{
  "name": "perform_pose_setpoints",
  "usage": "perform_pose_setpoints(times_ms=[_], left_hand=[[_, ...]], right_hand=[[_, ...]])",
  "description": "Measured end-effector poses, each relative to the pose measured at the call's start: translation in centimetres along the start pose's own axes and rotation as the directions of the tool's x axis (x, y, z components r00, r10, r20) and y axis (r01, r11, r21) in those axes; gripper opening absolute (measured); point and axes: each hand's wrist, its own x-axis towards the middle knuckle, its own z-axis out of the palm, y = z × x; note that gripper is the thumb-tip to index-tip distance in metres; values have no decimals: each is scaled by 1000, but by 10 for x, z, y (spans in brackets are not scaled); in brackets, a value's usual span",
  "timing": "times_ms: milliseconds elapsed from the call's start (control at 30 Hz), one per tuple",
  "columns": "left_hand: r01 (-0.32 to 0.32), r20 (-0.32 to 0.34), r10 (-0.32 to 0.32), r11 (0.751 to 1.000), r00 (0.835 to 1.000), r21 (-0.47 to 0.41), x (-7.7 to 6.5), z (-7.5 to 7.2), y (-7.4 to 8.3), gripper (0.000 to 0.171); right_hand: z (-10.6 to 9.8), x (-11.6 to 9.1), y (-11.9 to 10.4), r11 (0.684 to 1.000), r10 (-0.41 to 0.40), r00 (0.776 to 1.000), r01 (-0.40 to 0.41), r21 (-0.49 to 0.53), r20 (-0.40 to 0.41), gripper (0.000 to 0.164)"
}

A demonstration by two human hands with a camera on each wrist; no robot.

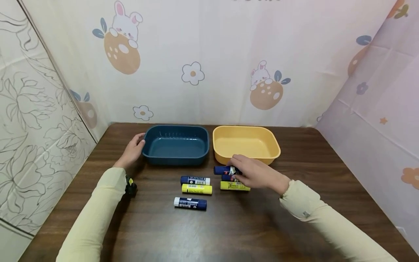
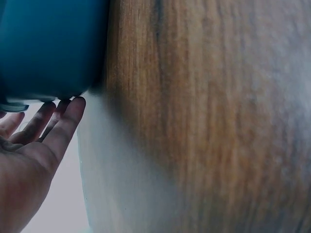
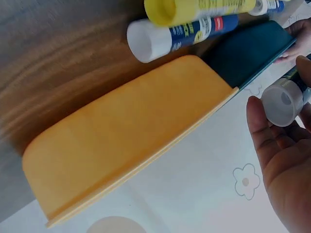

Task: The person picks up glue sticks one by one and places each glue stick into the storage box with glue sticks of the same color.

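My right hand (image 1: 253, 172) holds a dark blue glue stick (image 1: 220, 170) just in front of the yellow basin (image 1: 245, 160). In the right wrist view, thumb and fingers pinch the held stick, its white end (image 3: 281, 104) facing the camera. Below that hand lie another blue glue stick (image 1: 226, 178) and a yellow glue stick (image 1: 234, 186), side by side. My left hand (image 1: 132, 149) is at the left end of the dark teal basin (image 1: 175, 161). Its extended fingers (image 2: 68, 119) touch the basin's outer wall in the left wrist view.
Left of the right hand's sticks lie a blue glue stick (image 1: 190, 180), a yellow one (image 1: 197, 189) and, nearer, a blue one with a white cap (image 1: 190, 203). Both basins stand at the back of the wooden table (image 1: 147, 233), before a patterned curtain (image 1: 222, 43).
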Motion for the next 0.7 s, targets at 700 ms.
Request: perform_pose_setpoints(times_ms=[700], left_hand=[[3, -17, -3, 1000, 1000, -2, 1, 3, 2, 50]], right_hand=[[-18, 59, 26, 997, 45, 999, -47, -54, -30, 25]])
